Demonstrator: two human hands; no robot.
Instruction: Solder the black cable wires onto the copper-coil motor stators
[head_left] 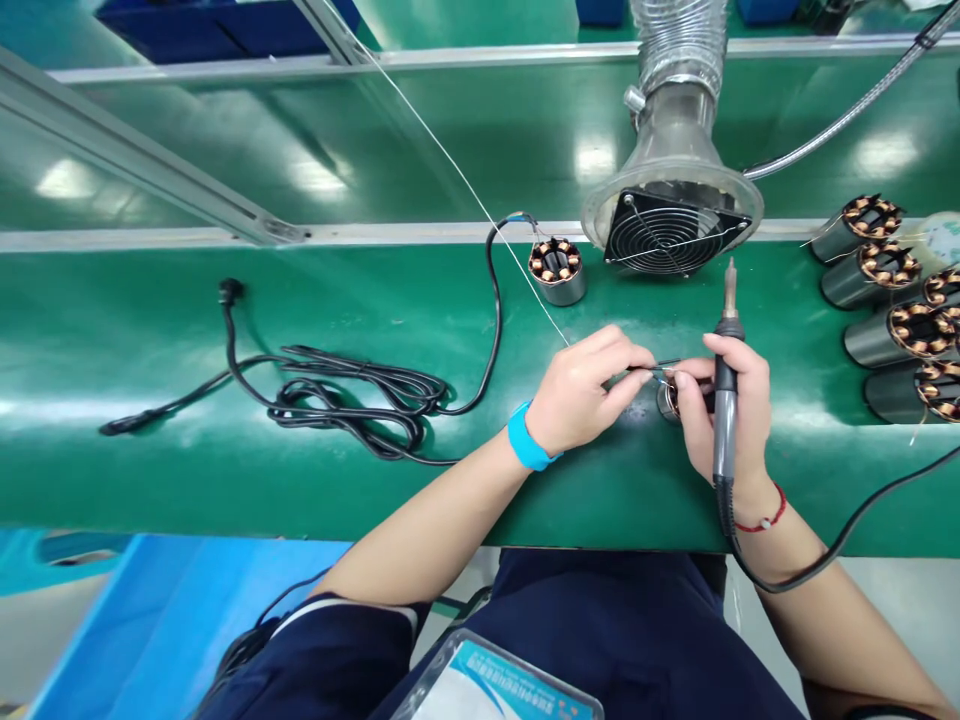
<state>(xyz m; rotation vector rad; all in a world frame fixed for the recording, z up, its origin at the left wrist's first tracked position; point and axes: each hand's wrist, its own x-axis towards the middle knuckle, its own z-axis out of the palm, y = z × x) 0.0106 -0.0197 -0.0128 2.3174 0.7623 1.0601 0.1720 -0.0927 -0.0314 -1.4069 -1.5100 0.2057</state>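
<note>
My left hand (592, 385) is closed, with thumb and forefinger pinching a thin dark wire (634, 370) that runs toward my other hand. A soldering iron (725, 400) lies across the palm and fingers of my right hand (739, 420), its tip pointing up and away from me. The fingertips of that hand also meet at the wire ends. Below the fingertips sits a motor stator (666, 402), mostly hidden by the right hand. A thin pale strand (525, 270), perhaps solder wire, slants down from above to my left hand.
A fume extractor with a fan grille (664, 235) hangs beyond my hands. Left of it stands a stator (556, 270) joined to a coiled black power cord (352, 390). Several wound stators (870, 275) crowd the right side. The iron's cable (847, 540) loops over my right forearm.
</note>
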